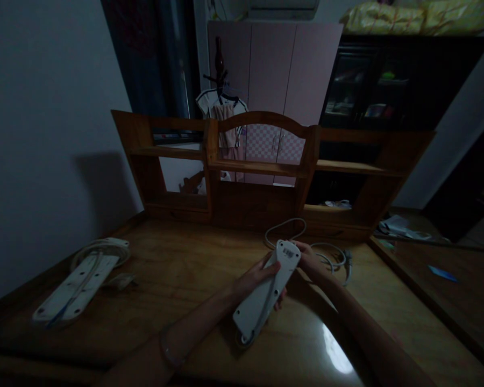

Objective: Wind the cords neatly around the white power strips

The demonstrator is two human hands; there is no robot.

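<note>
A white power strip [262, 301] is held back side up over the wooden desk [185, 269], tilted from lower left to upper right. My left hand [255, 278] grips its left side, fingers wrapped round it. At the strip's far end my right hand [307, 259] is closed on it. Its white cable [326, 252] loops over the desk behind my hands, and a strand of cable runs along the strip's back.
A second white power strip [76, 289] with its coiled cable lies at the desk's left. A wooden shelf unit [262, 166] stands along the desk's back edge. Papers [399, 226] lie on the surface at right. Wall on the left.
</note>
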